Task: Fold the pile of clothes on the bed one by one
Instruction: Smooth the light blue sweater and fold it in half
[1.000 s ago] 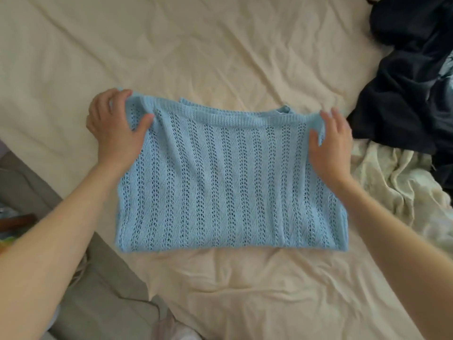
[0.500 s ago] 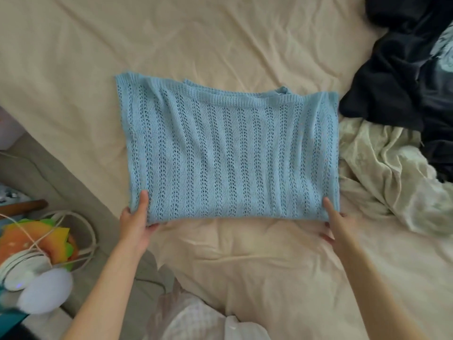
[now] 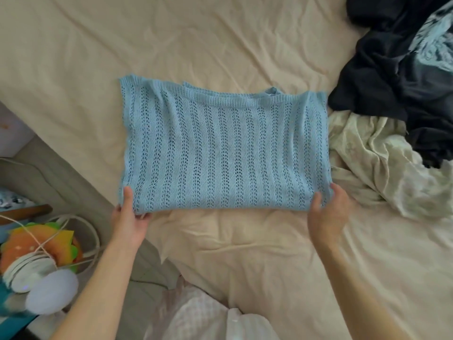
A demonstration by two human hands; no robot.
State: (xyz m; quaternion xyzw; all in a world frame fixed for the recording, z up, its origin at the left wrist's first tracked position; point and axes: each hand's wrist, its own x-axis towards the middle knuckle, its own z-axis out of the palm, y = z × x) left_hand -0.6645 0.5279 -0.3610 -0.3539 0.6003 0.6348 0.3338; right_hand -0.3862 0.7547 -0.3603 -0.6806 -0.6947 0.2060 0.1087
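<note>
Head view: a light blue knit sweater [image 3: 224, 148] lies flat in a rectangle on the cream bed sheet [image 3: 171, 40]. A second ago both hands were at its far corners; now they are at the near edge. The left hand [image 3: 128, 217] pinches the near left corner, and the right hand [image 3: 327, 209] pinches the near right corner, likely ready to fold the sweater in half. Unfolded dark clothes [image 3: 392, 77] and a pale garment [image 3: 382, 163] wait to the right. No containers are visible.
</note>
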